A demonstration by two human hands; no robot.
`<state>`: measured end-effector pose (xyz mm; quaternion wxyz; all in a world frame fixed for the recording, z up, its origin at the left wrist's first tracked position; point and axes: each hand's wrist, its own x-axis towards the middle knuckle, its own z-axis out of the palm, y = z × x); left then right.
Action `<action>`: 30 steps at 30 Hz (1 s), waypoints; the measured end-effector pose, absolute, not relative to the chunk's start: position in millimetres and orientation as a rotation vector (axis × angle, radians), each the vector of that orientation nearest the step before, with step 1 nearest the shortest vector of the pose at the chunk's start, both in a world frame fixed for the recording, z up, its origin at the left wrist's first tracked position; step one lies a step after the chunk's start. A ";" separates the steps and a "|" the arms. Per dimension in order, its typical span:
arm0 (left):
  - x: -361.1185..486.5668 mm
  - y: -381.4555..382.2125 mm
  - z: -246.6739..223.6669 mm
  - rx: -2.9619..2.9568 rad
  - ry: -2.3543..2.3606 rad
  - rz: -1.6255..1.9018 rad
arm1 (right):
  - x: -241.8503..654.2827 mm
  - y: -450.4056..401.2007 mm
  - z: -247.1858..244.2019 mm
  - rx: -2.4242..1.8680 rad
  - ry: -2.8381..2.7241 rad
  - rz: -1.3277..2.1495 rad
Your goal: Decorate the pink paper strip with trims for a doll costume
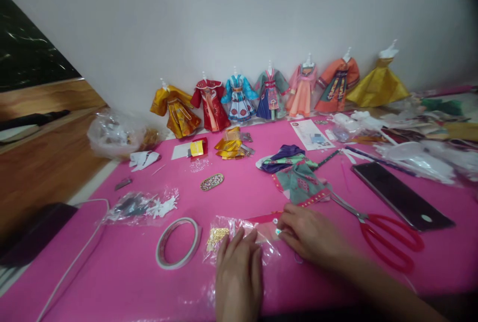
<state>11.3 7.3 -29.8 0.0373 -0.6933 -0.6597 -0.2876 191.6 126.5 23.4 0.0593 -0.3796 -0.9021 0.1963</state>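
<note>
My left hand [239, 274] lies flat, fingers stretched out, on a clear plastic bag [267, 251]. Gold-coloured small pieces [217, 238] show through the bag beside its fingertips. Under and beyond the bag runs a strip of red and pink fabric [263, 218]. My right hand [309, 232] has its thumb and fingers drawn together at the strip's right end. A tiny sparkling piece [278, 231] shows at these fingertips; whether it is pinched or only touched is unclear. Just beyond the right hand lies green and purple doll clothing [298, 180] with a red trim.
Red-handled scissors [392, 242] and a phone [401, 195] lie at the right. A tape roll [178, 243], a bag with white pieces [144, 207] and a leopard-patterned oval [212, 182] are left. Several dressed doll forms [239, 95] line the wall. A white cable [74, 257] crosses the left side.
</note>
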 end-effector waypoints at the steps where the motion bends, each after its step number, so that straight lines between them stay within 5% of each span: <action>1: 11.7 7.3 -31.2 -2.127 -2.018 -0.892 | 191.0 126.4 23.4 -1.147 -2.729 0.591; 30: 17.5 8.3 -49.5 -1.945 -2.028 -1.120 | 196.3 118.9 23.3 -1.102 -2.612 0.630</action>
